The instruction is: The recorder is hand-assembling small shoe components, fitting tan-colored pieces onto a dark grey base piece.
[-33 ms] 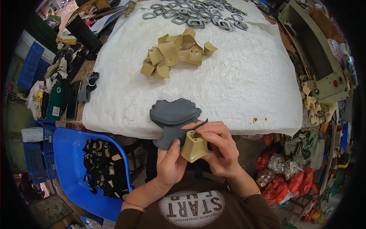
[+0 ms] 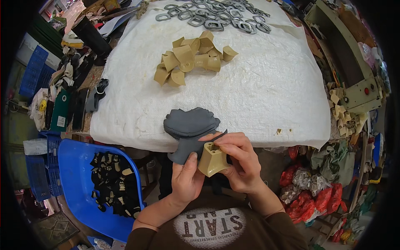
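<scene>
1. In the head view, the left hand [image 2: 186, 179] has its thumb laid on a dark grey sheet [image 2: 183, 151], pinching its near edge; the other fingers are mostly hidden, so I cannot tell how they are placed.
2. The right hand [image 2: 241, 162] grips a beige block [image 2: 211, 162], shaped like a shoe heel: fingers bent at its far rim, thumb seemingly at its lower right side.
3. The block is at the near edge of the worktop [image 2: 266, 100], in front of the person's chest, tilted, with its hollow end facing far. The sheet lies against its left side.
4. I judge the block to be light, stiff and a little slippery, because it shines; its side walls should give the surest hold. The sheet seems soft and thin, easy to bend, so it is better taken by its edge.
5. Just beyond the hands lies a grey stack [image 2: 191, 122]; farther, a beige pile [image 2: 183, 58]. At left stands a blue tub [image 2: 71, 166] with dark pieces [image 2: 110, 183].
</scene>
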Action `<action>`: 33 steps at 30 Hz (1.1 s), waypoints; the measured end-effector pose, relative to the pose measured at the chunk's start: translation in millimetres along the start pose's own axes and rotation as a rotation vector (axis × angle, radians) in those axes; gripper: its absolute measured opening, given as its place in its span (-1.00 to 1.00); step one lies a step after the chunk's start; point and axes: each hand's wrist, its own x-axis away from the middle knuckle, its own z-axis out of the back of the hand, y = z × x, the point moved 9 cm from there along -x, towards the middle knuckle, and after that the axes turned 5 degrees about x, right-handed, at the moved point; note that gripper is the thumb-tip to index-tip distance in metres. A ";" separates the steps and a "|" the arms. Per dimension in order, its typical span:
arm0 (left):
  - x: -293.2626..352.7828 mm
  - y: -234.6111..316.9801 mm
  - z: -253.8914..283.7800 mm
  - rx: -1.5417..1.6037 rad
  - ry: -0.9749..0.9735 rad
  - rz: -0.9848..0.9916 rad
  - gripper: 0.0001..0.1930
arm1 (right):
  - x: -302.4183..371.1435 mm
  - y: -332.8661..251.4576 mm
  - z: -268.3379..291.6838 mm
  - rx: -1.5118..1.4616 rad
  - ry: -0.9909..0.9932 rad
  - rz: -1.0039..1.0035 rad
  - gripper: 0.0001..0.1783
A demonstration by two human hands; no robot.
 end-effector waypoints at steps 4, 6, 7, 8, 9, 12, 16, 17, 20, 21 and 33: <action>-1.9 2.7 -3.2 -0.103 -0.006 -0.044 -0.58 | 0.0 0.3 -3.3 0.099 -0.029 -0.015 -0.45; -0.8 2.5 -2.5 -0.119 -0.012 -0.045 -0.57 | 0.5 1.8 -4.3 0.178 -0.016 -0.034 -0.43; -0.1 2.9 -2.1 -0.136 -0.019 -0.044 -0.56 | -0.4 2.2 -4.3 0.176 -0.018 -0.034 -0.43; 0.4 3.5 -0.7 -0.137 -0.017 -0.045 -0.56 | -2.2 2.9 -4.1 0.236 -0.025 -0.027 -0.42; 0.9 4.6 1.7 -0.209 -0.004 -0.051 -0.56 | -3.6 3.4 -4.0 0.296 -0.032 -0.021 -0.40; -6.5 15.8 3.9 -0.400 -0.005 -0.048 -0.56 | -0.6 9.5 2.2 0.266 -0.010 -0.005 -0.38; -4.8 26.0 14.6 -0.704 0.054 -0.101 -0.61 | -7.1 -1.6 3.4 0.461 -0.074 -0.027 -0.42; -3.9 23.8 16.1 -0.704 0.055 -0.097 -0.61 | -8.6 -2.5 0.4 0.542 -0.124 -0.071 -0.41; -4.0 15.7 18.4 -0.739 0.064 -0.037 -0.61 | -8.7 0.8 -3.9 0.651 -0.206 -0.149 -0.42; -4.4 15.2 15.7 -0.837 0.047 -0.012 -0.61 | -7.8 3.9 -5.9 0.673 -0.241 -0.179 -0.46; -4.1 11.3 -19.2 -1.491 -0.100 -0.330 -0.53 | 1.9 12.7 -15.8 0.762 -0.250 -0.125 -0.53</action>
